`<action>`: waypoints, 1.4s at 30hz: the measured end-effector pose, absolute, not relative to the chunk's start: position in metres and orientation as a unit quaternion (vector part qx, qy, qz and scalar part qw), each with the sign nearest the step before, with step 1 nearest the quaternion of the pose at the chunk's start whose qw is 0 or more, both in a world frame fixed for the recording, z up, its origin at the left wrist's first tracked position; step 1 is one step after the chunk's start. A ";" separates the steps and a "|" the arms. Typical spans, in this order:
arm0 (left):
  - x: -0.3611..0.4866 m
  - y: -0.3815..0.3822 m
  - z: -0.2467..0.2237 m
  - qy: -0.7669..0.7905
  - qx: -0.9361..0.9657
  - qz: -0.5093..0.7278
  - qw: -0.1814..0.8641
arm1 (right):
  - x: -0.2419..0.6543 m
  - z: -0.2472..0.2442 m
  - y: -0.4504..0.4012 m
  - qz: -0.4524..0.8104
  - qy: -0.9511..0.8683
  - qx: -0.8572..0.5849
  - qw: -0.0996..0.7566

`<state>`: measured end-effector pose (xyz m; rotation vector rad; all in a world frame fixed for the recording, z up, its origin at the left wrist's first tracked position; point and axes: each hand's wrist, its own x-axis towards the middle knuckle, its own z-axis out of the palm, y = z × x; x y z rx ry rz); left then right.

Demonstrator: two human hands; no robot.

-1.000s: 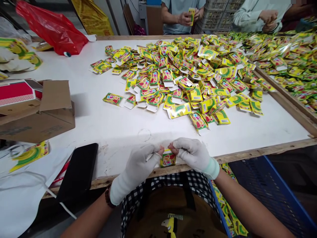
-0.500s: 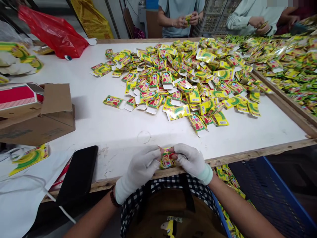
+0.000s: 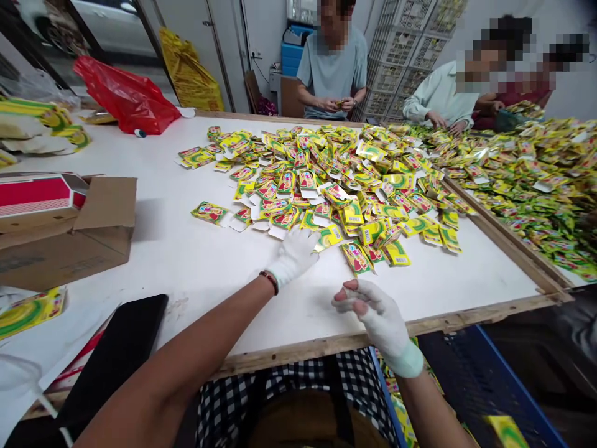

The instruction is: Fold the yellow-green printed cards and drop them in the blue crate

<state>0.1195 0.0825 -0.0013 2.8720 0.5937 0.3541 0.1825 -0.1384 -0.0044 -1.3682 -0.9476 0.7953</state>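
A big pile of flat yellow-green cartons (image 3: pixel 326 180) covers the middle of the white table (image 3: pixel 186 249). My left hand (image 3: pixel 295 254), in a white glove, is stretched forward to the pile's near edge, its fingers resting by a flat carton (image 3: pixel 329 236). My right hand (image 3: pixel 373 311), also gloved, hovers over the table's front edge with fingers loosely curled and nothing in it. A yellow box (image 3: pixel 508 430) shows low at the right, over the blue crate (image 3: pixel 485 367), which holds more such boxes.
A brown cardboard box (image 3: pixel 69 236) with a red pack stands at left. A black phone (image 3: pixel 116 354) lies near the front left. A red bag (image 3: pixel 128 96) lies far left. Three people sit at the far side, and a second heaped table (image 3: pixel 536 180) is at right.
The small folded box that both hands held is gone from them. My left hand has reached forward to the pile; my right hand has moved right, now holding nothing. The view has tilted up.
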 end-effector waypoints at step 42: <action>-0.008 0.019 -0.011 0.296 0.677 0.219 0.637 | 0.163 -0.019 -0.090 0.347 -0.519 -0.606 0.493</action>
